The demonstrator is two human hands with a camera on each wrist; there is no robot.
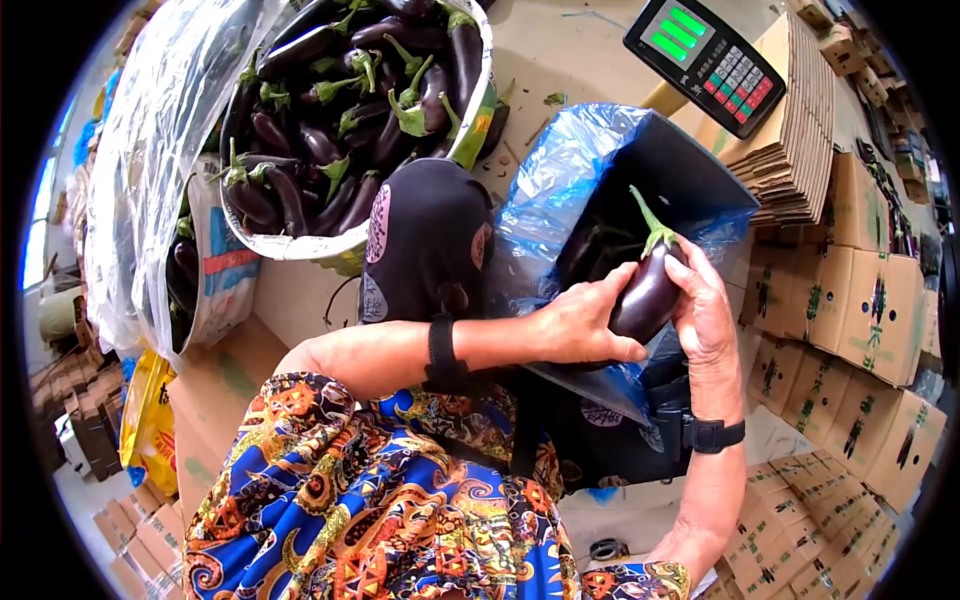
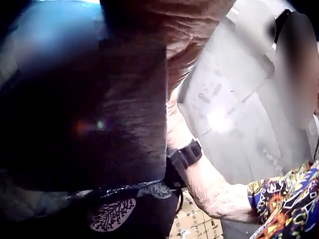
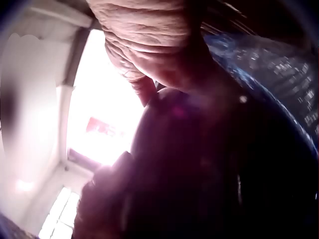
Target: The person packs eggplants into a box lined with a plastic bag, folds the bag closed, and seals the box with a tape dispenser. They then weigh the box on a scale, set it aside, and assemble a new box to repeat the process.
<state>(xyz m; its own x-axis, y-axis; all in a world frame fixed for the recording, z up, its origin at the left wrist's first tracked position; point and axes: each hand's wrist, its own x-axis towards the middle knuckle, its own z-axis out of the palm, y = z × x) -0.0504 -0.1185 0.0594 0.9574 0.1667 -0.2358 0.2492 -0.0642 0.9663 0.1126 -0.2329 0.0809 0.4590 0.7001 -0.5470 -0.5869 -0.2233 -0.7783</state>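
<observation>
A dark purple eggplant point(image 1: 648, 296) with a green stem is held between both hands, above a box lined with blue plastic point(image 1: 535, 195). The left hand point(image 1: 588, 322) grips its left side, thumb at the lower end. On the right side, the right hand point(image 1: 703, 305) holds it with curled fingers near the stem. Inside the box lie more eggplants point(image 1: 592, 250), dim in shadow. In the right wrist view the eggplant point(image 3: 174, 134) appears large and dark under the right hand point(image 3: 154, 45). The left wrist view shows mostly a dark panel point(image 2: 129, 119).
A round tub point(image 1: 489, 70) heaped with eggplants stands at the upper left, beside a clear plastic bag point(image 1: 140, 180). A scale display point(image 1: 705, 65) sits by stacked flat cardboard point(image 1: 800, 120) at the upper right. Closed cartons point(image 1: 865, 310) are piled along the right.
</observation>
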